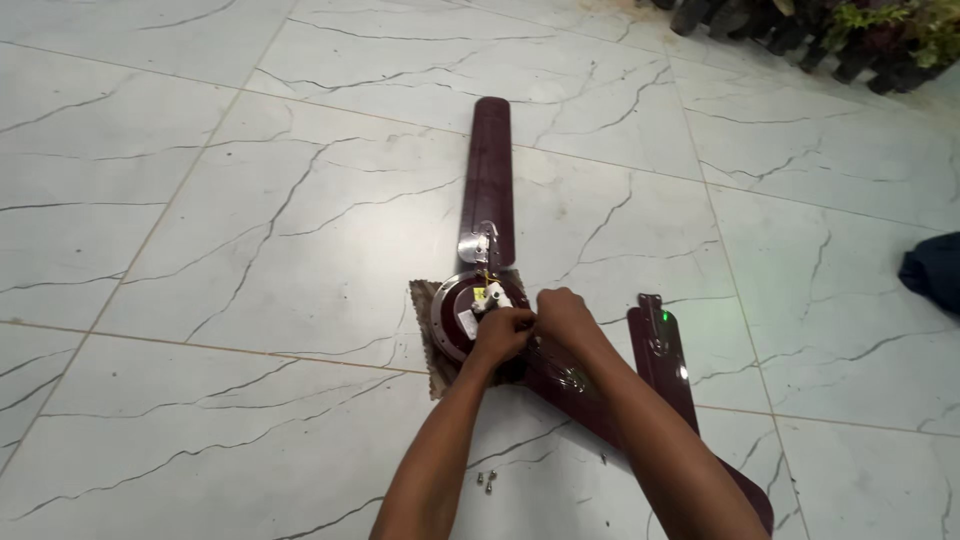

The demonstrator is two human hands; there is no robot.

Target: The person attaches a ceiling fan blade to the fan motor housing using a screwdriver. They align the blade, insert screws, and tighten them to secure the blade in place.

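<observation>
While both hands (535, 325) pinch-grip the fan motor (465, 315), loose screws (487, 481) and spare blade (662, 365) lie near.

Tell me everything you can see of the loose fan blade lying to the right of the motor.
The loose fan blade is dark maroon and glossy, apparently painted metal, with a silvery mounting bracket at its far end. It lies flat on the marble-look tiled floor, right of the motor housing, running toward the camera. The right forearm crosses over its near part, hiding it. Neither hand touches it; whether it touches the neighbouring blade cannot be told.
</observation>
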